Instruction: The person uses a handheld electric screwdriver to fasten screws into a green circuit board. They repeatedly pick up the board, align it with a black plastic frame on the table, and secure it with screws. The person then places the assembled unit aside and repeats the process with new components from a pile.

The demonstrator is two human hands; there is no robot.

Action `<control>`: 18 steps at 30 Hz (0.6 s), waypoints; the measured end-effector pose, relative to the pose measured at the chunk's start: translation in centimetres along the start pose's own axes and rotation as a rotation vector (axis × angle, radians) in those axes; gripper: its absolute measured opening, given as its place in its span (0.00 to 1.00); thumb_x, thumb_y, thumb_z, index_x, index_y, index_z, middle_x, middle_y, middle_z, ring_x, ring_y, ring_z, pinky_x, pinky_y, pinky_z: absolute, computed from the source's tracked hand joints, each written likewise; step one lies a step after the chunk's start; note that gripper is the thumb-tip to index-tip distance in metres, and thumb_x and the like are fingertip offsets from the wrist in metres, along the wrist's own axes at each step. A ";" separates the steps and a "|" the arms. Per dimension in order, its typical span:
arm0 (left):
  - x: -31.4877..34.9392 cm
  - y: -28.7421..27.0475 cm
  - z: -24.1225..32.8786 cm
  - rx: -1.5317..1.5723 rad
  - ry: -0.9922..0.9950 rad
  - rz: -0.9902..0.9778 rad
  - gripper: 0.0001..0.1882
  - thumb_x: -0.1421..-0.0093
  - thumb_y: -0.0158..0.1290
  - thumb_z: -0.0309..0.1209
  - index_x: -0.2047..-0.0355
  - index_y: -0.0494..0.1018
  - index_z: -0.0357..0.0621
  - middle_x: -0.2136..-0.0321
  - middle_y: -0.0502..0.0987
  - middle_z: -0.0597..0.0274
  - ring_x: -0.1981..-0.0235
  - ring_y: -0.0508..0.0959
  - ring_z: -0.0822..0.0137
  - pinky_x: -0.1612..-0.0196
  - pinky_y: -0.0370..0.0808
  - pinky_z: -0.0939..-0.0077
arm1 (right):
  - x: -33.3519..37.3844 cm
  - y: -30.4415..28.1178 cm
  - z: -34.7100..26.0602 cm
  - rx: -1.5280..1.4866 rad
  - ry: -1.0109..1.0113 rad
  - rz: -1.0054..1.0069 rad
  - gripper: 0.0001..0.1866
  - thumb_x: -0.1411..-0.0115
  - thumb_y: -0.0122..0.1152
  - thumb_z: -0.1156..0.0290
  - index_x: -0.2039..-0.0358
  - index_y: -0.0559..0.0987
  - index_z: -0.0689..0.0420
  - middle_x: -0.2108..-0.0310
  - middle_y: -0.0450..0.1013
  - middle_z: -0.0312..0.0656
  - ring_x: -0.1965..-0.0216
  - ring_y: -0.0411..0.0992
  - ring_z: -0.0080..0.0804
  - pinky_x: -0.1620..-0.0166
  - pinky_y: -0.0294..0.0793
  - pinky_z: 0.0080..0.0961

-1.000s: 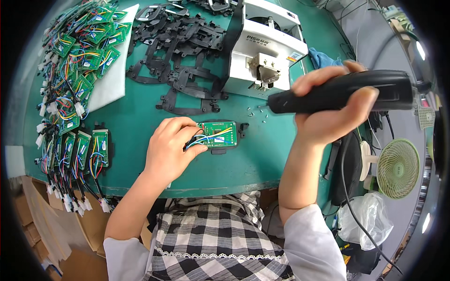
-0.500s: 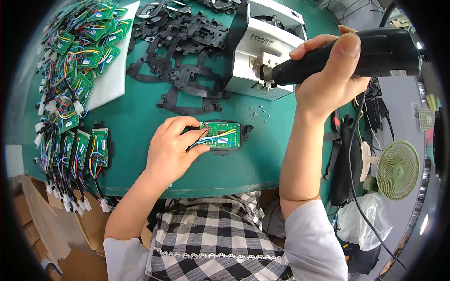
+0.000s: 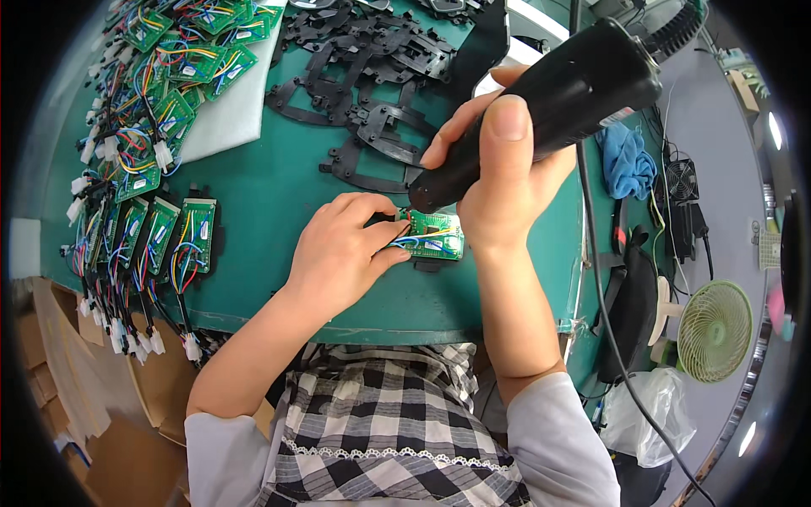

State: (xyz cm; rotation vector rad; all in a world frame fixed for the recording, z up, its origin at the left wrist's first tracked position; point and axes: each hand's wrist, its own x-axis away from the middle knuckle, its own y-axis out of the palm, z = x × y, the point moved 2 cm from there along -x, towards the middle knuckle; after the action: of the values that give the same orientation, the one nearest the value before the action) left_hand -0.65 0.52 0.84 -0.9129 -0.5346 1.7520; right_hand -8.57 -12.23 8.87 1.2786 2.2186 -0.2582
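In front of me a green circuit board [image 3: 448, 245] with coloured wires lies on a black plastic bracket [image 3: 429, 266], most of which is hidden. My left hand [image 3: 338, 249] is closed at the board's left end, thumb and fingers pinching the board and its wires. Wrapped round a black electric screwdriver [image 3: 557, 89] is my right hand [image 3: 511, 182]. The screwdriver slants down, its nose over the board's upper left corner, close to my left fingertips. Whether its bit touches a screw cannot be seen.
Several wired boards [image 3: 199, 237] stand in a row at left, below a heap of more boards on white foam [image 3: 232, 127]. Black plastic brackets [image 3: 363, 84] pile up behind. A screw feeder [image 3: 483, 46] is partly hidden. The screwdriver's cable [image 3: 596, 279] hangs right, near a green fan [image 3: 715, 329].
My right hand has brought the screwdriver from the screw feeder leftward and down to the board's upper left corner. My left hand keeps its grip on the board. The whole view has shifted somewhat.
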 end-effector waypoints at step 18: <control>-0.2 -0.1 0.1 -0.024 0.002 -0.013 0.15 0.55 0.64 0.33 0.66 0.79 0.43 0.61 0.74 0.64 0.57 0.74 0.60 0.56 0.70 0.64 | 0.1 0.2 0.9 0.024 0.007 -0.148 0.32 0.42 0.57 0.47 0.57 0.67 0.68 0.83 0.71 0.41 0.87 0.68 0.25 0.81 0.68 0.20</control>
State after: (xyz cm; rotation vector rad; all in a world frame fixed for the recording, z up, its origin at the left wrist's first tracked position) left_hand -0.63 0.34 1.00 -0.9261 -0.5597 1.7363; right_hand -8.15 -12.45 8.12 1.1305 2.3260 -0.3378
